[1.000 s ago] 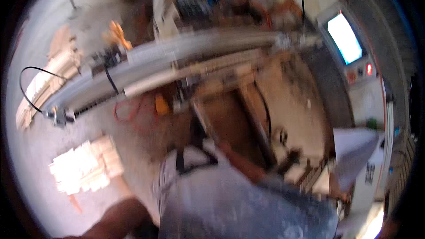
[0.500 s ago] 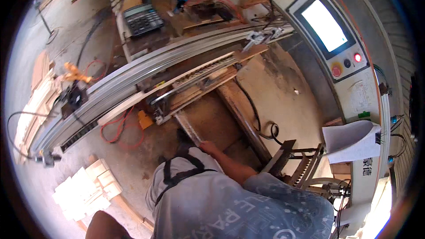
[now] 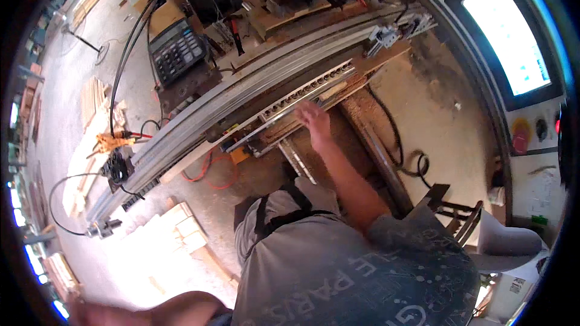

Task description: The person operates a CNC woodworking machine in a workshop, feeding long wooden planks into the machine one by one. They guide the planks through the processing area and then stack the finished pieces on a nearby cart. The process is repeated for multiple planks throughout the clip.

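My right hand (image 3: pixel 313 122) reaches over the near edge of a long machine fixture, its fingers stretched out and nothing visible in them. Just beyond the fingertips runs a slotted metal strip (image 3: pixel 302 92) with a row of dark round holes, and a thin metal rod (image 3: pixel 266 125) lies along its near side. A narrow pale bar (image 3: pixel 297 160) sticks out from under the fixture toward my knees. At the lower left rim, my left hand (image 3: pixel 90 313) is stretched far out to the side; it is smeared, and its fingers cannot be made out.
Behind the fixture runs a long metal rail (image 3: pixel 241 93). A calculator (image 3: pixel 178 53) lies beyond it. At right stand a control panel with a lit screen (image 3: pixel 504 33) and a red button (image 3: pixel 520 139). Pale wood pieces (image 3: pixel 181 229) are stacked on the floor at left.
My right hand has risen from beside my knee to the fixture. My left arm has swung out to the left. The whole view has shifted, bringing the calculator and screen larger.
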A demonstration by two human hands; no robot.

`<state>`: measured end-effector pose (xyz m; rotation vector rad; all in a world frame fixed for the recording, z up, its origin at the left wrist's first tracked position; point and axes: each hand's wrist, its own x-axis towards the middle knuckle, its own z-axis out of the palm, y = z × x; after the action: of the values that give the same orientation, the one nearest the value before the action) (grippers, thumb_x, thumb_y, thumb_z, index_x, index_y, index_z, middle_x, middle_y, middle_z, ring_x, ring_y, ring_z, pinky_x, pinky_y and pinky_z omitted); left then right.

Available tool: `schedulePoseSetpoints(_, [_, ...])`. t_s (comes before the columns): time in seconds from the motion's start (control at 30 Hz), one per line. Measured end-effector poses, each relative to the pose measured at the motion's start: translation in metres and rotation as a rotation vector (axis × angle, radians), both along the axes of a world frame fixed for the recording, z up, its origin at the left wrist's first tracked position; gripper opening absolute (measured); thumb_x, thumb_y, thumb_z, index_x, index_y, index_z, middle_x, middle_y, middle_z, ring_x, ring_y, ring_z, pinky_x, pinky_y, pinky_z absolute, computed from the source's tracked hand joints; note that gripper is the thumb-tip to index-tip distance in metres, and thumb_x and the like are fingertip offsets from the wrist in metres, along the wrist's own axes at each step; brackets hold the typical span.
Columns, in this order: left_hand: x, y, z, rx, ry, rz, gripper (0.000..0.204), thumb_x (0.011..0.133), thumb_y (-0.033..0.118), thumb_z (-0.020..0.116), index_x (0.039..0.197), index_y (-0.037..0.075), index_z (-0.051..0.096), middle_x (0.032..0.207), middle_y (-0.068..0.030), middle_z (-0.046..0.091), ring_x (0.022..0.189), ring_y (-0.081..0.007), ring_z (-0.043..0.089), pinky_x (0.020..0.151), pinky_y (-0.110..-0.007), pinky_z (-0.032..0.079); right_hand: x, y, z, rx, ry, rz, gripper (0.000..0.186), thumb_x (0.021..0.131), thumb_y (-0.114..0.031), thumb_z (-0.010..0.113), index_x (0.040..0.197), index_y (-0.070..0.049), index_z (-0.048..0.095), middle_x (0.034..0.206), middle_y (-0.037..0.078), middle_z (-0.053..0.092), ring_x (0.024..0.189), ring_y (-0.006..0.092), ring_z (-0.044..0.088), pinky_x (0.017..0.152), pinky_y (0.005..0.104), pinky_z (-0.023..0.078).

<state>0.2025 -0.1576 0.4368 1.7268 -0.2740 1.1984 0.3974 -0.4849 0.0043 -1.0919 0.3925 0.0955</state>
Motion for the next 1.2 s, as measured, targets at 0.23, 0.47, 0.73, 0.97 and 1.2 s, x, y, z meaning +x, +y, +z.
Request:
schedulePoseSetpoints(0.23, [0.05, 0.045, -0.225, -0.687, 0.688, 0.047, 0.028, 0.094, 0.009, 0.06, 0.119, -0.003, 0.06, 0.097, -0.0073, 0.064, 0.085, -0.0148, 0.059, 0.081, -0.028, 0.05, 0.046, 0.022, 0.02, 0.118, 0.019, 0.035, 0.073, 0.099, -0.018, 0.051, 0.155, -0.006, 0.006, 0.161, 0.014, 0.014, 0.143, 0.0314, 0.028, 0.118, 0.0451, 0.032])
schedulePoseSetpoints(0.47, [0.047, 0.108, -0.369, -1.262, 0.909, 0.086, 0.031, 0.095, 0.015, 0.06, 0.123, 0.003, 0.057, 0.098, -0.0088, 0.067, 0.082, -0.019, 0.065, 0.073, -0.031, 0.055, 0.054, 0.04, -0.01, 0.136, 0.013, 0.009, 0.087, 0.094, -0.011, 0.057, 0.156, -0.009, -0.004, 0.164, 0.011, 0.001, 0.15, 0.0273, 0.01, 0.12, 0.0412, 0.022])
schedulePoseSetpoints(0.73, [0.069, 0.138, -0.423, -1.517, 0.954, -0.008, 0.071, 0.088, 0.036, 0.072, 0.134, -0.001, 0.032, 0.129, -0.0235, 0.051, 0.117, -0.0344, 0.056, 0.098, -0.051, 0.051, 0.053, 0.039, -0.015, 0.188, -0.017, -0.131, 0.065, 0.091, -0.007, 0.052, 0.148, -0.003, 0.022, 0.128, 0.011, 0.042, 0.116, 0.0208, 0.046, 0.093, 0.0271, 0.043])
schedulePoseSetpoints(0.97, [0.095, 0.159, -0.449, -1.61, 0.841, -0.206, 0.038, 0.092, 0.025, 0.068, 0.109, -0.005, 0.055, 0.116, -0.0208, 0.062, 0.113, -0.0298, 0.06, 0.1, -0.045, 0.051, 0.089, -0.03, -0.085, 0.908, -0.472, 0.33, 0.042, 0.102, -0.018, 0.04, 0.138, 0.004, 0.042, 0.127, 0.017, 0.052, 0.118, 0.028, 0.053, 0.104, 0.0418, 0.047])
schedulePoseSetpoints(1.2, [-0.011, 0.126, -0.379, -1.401, 0.615, -0.389, 0.037, 0.094, 0.011, 0.063, 0.124, -0.007, 0.052, 0.123, -0.0171, 0.061, 0.114, -0.0294, 0.061, 0.1, -0.043, 0.052, 0.077, 0.013, -0.014, 0.924, 0.279, -0.305, 0.052, 0.104, -0.039, 0.035, 0.138, -0.001, 0.042, 0.128, 0.018, 0.053, 0.109, 0.0302, 0.057, 0.101, 0.0499, 0.049])
